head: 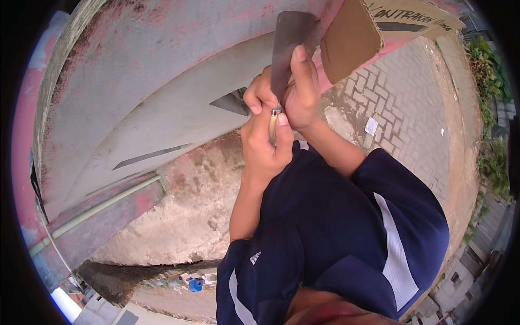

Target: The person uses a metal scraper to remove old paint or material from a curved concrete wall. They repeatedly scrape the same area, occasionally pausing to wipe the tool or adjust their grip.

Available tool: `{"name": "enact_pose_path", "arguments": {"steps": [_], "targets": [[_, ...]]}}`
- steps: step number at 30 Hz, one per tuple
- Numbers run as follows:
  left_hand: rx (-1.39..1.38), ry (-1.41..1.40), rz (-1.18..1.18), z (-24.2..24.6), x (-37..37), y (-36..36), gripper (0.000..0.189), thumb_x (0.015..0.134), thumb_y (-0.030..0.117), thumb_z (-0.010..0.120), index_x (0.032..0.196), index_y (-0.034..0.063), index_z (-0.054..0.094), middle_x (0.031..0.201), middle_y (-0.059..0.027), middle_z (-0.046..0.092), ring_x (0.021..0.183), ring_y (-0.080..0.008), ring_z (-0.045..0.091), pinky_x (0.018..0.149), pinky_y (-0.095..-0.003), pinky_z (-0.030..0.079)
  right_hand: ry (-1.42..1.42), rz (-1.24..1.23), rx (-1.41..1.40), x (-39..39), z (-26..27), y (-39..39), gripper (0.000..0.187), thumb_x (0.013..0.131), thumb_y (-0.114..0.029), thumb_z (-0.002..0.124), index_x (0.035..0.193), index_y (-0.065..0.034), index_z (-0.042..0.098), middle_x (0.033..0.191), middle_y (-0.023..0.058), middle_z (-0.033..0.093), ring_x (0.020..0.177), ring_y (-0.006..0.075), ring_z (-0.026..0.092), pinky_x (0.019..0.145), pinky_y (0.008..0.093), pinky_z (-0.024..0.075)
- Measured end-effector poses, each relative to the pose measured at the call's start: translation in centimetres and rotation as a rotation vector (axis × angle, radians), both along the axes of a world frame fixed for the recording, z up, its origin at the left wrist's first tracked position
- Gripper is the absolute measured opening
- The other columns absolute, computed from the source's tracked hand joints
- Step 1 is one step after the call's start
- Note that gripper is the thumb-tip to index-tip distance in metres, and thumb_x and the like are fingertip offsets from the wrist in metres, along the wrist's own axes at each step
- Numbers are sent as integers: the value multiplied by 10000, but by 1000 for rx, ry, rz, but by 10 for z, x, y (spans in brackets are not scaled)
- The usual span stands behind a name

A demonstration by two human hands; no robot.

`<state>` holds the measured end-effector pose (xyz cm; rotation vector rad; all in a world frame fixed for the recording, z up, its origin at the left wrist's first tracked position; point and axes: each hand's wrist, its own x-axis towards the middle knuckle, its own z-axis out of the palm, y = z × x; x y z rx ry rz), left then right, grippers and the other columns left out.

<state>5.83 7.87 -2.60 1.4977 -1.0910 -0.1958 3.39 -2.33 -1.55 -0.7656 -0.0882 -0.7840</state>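
Note:
A broad dark metal blade [289, 40] points away from me, roughly upright in the picture. It joins a pale handle [273, 126] through a shiny metal ferrule [276, 110]. My left hand [264, 146] is closed round the handle, its thumb lying along it just below the ferrule. Higher up, my right hand [302, 93] grips the blade: the thumb rests on its right side, and fingers curl round the left edge near its base. Both hands are close together in front of my chest. Part of the handle is hidden by my left hand.
A grey painted wall [162, 97] with reddish patches and a triangular opening [231, 102] stands ahead and left. A cardboard sheet [351, 40] bearing handwriting juts out near the blade. Herringbone paving [382, 105] lies right; a pale pipe [101, 211] runs along the wall's base.

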Motion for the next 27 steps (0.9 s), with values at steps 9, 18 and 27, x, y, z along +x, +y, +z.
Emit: {"name": "enact_pose_path", "arguments": {"steps": [9,18,27], "targets": [[-35,-34,80,-1,-7,19,333,919,100,538,1153,-137,558,842,-251,629,728,-368,653,639,-397,499,8,42,33,0,1,16,380,1060,-408,315,1000,-44,406,567,84,457,454,179,444,478,369,454],[-81,-143,140,-4,-16,14,342,918,118,541,1143,-139,554,856,-256,632,703,-381,643,631,-391,500,29,96,72,-7,4,13,368,1058,-395,334,1018,-38,414,620,91,494,468,173,460,485,376,458],[102,-23,13,6,-9,8,341,927,122,542,1155,-132,555,828,-244,629,709,-357,646,641,-381,499,21,-21,84,-4,3,-1,467,1055,-455,296,924,-31,442,515,80,450,447,208,494,471,357,453]]}}
